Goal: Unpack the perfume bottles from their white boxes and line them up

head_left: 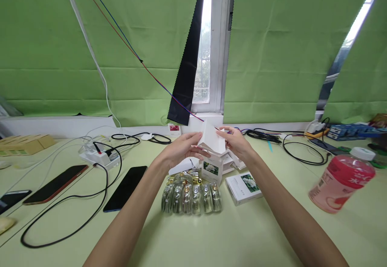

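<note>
Between my two hands is a small white cardboard box (212,138), raised above the table and tilted. My left hand (185,150) grips its left side, with some fingers beneath it. On the right side, my right hand (236,141) pinches its upper edge. Just below stands a white box with a flower picture (211,169). Another flower-printed box (243,188) lies flat to the right. Several clear glass bottles (196,199) stand in a row in front, with gold-coloured pieces (184,177) behind them. More white boxes are partly hidden under my right hand.
Phones (125,188) and a white power strip (101,158) with looping black cables lie to the left. A pink drink bottle (341,182) stands at the right. Thin red and blue wires (157,80) hang across, in front of green sheeting (145,25) and a window.
</note>
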`<act>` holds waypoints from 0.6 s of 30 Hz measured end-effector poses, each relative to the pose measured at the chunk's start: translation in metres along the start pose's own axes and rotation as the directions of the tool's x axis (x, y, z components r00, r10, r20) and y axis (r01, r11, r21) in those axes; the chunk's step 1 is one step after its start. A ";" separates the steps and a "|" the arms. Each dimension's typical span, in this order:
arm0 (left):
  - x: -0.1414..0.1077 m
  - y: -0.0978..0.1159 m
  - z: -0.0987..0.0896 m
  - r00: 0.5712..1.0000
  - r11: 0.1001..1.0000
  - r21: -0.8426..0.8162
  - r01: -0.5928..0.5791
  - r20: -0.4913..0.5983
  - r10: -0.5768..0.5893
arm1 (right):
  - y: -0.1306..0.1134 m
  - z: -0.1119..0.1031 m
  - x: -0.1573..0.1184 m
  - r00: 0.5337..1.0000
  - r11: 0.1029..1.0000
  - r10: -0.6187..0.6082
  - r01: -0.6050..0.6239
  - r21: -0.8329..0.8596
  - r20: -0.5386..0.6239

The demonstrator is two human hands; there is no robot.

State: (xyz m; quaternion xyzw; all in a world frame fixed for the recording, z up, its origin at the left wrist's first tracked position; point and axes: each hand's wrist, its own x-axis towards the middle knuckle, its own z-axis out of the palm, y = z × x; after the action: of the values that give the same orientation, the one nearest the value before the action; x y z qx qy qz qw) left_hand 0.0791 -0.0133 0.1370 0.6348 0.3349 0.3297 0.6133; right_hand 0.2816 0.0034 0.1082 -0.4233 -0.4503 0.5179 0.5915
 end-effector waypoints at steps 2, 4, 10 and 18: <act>-0.001 0.000 0.000 0.995 0.994 0.101 -0.053 -0.081 0.061 | -0.001 -0.002 0.000 1.000 0.999 0.001 -0.001 -0.042 -0.004; -0.002 0.000 -0.001 0.984 0.981 0.176 -0.077 -0.144 0.103 | -0.003 -0.004 0.000 1.000 0.997 -0.006 0.006 -0.081 -0.008; -0.005 0.003 -0.003 0.990 0.911 0.398 -0.109 -0.042 0.137 | -0.002 -0.009 0.001 0.999 0.986 -0.039 0.038 -0.161 -0.003; -0.009 0.002 -0.004 0.985 0.793 0.588 -0.161 0.051 0.162 | -0.004 -0.012 -0.001 0.995 0.969 -0.097 0.096 -0.226 0.006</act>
State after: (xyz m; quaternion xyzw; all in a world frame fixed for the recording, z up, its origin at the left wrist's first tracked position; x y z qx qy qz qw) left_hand 0.0713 -0.0186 0.1388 0.8197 0.3658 0.2610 0.3551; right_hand 0.2945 0.0018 0.1095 -0.4669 -0.5249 0.4325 0.5652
